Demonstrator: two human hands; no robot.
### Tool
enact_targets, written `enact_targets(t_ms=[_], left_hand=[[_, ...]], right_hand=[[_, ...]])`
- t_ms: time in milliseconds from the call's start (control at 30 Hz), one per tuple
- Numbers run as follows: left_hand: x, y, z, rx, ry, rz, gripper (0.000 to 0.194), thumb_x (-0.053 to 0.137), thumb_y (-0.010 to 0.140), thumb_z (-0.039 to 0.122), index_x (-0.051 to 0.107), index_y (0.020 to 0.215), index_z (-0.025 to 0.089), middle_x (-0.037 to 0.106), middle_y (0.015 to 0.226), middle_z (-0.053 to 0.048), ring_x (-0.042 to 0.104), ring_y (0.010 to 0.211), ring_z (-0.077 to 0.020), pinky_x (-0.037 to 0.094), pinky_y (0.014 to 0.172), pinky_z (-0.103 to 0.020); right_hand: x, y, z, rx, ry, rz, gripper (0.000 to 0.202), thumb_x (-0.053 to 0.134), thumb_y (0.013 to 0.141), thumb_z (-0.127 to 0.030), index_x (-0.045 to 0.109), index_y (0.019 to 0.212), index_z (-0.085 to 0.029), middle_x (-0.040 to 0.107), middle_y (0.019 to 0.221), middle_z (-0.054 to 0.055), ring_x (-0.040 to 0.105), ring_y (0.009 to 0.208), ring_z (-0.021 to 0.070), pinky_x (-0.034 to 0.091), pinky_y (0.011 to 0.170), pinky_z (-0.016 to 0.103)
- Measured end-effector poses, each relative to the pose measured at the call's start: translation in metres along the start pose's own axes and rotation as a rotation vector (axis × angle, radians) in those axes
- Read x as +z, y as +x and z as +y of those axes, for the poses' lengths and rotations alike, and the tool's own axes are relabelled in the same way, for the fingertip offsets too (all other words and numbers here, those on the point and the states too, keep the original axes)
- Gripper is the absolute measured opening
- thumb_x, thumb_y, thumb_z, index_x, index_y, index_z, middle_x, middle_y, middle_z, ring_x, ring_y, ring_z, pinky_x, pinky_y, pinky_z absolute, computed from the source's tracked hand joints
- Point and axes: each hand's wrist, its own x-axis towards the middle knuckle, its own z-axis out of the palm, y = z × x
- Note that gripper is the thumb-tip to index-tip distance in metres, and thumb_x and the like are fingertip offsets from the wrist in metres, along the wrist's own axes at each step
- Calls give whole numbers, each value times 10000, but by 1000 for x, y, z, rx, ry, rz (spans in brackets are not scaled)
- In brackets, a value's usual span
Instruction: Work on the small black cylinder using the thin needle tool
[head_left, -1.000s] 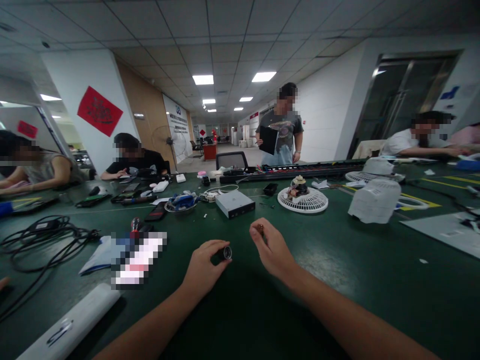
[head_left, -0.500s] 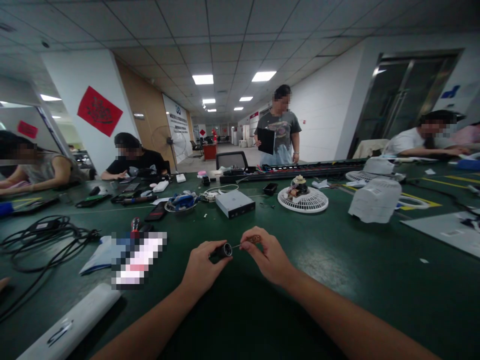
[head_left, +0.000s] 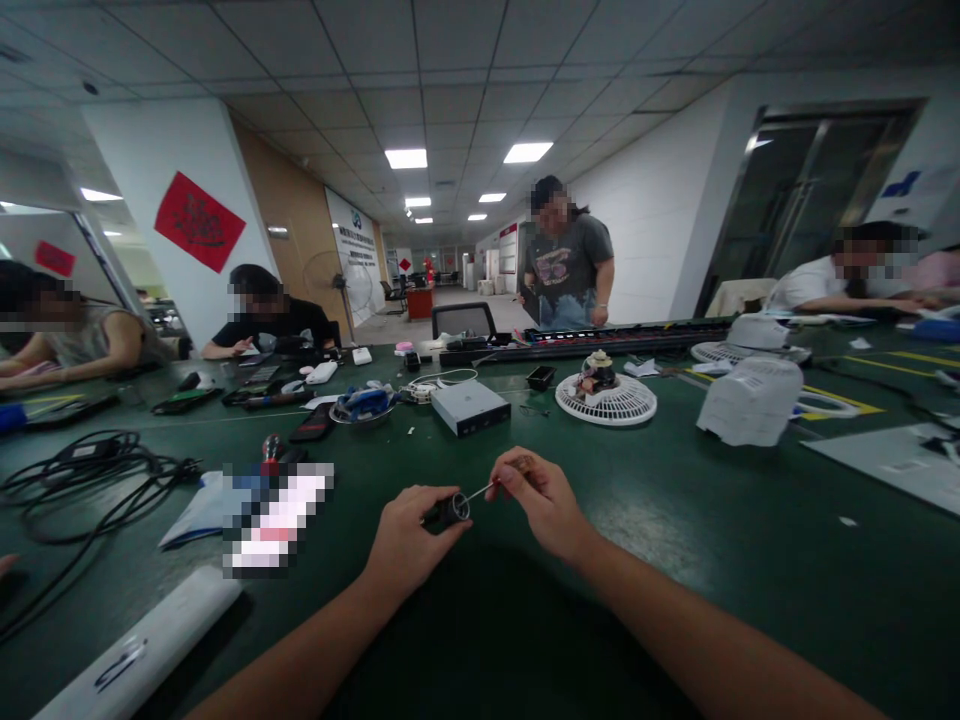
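Note:
Above the green table [head_left: 637, 640], my left hand [head_left: 412, 540] pinches a small dark cylinder [head_left: 455, 508] with a ringed open end turned to the right. My right hand [head_left: 544, 500] is closed on a thin screwdriver [head_left: 484, 489], its handle mostly hidden by the fingers. The metal shaft points left and its tip meets the cylinder's ringed end; whether it sits inside is too small to tell. Beyond my hands lies a grey metal drive box [head_left: 471, 408].
A white fan grille with a motor [head_left: 606, 398] and a white housing [head_left: 750, 400] are at the right. Black cables [head_left: 97, 470], a red-handled screwdriver [head_left: 271, 450] and a white bar [head_left: 142, 650] lie left. A person [head_left: 570, 255] stands across the table; others sit at both sides.
The screwdriver shaft now slants down to the cylinder, and my right hand has shifted slightly right and up. The cylinder has turned a little. The standing person has leaned forward and lowered the dark folder.

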Motion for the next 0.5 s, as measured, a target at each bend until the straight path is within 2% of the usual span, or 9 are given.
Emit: enact_targets(t_ms=[67,167,267,400,500], left_hand=[[0,1,-1,-8,-5,33,355,829,725,190,727,1062,232,769,1000,-30,718,914,-240,575,822,-389],[1,1,-4,-10,-5,32,352,832,719,200,731,1055,231,772,1003,-28,722,918,-242,580,831,-394],[2,1,-5,-3,-8,12,355,832,715,193,737,1054,236,774,1015,-25,724,927,-241,583,843,-394],[2,1,-4,-12,-8,17,368,832,717,204,738,1071,231,775,1030,-39,728,931,-247,583,862,-409],[1,1,-4,-14,-13,3,358,831,714,208,745,1060,243,777,1025,-35,730,925,-248,588,854,-408]], right_hand=[[0,0,0,0,-18,20,272,562,959,-452,623,887,-197,702,753,23,633,687,167,465,646,281],[0,1,2,12,-93,-25,253,575,957,-428,632,882,-193,702,743,17,642,698,164,472,677,287],[-2,2,4,59,7,-34,283,565,954,-463,615,879,-194,702,730,20,651,683,168,475,624,280],[-3,4,5,84,-7,-62,271,606,929,-463,630,892,-196,713,779,25,675,744,176,510,720,313],[-2,5,2,141,84,-98,318,602,911,-516,612,864,-202,698,733,12,665,682,172,525,682,314]])
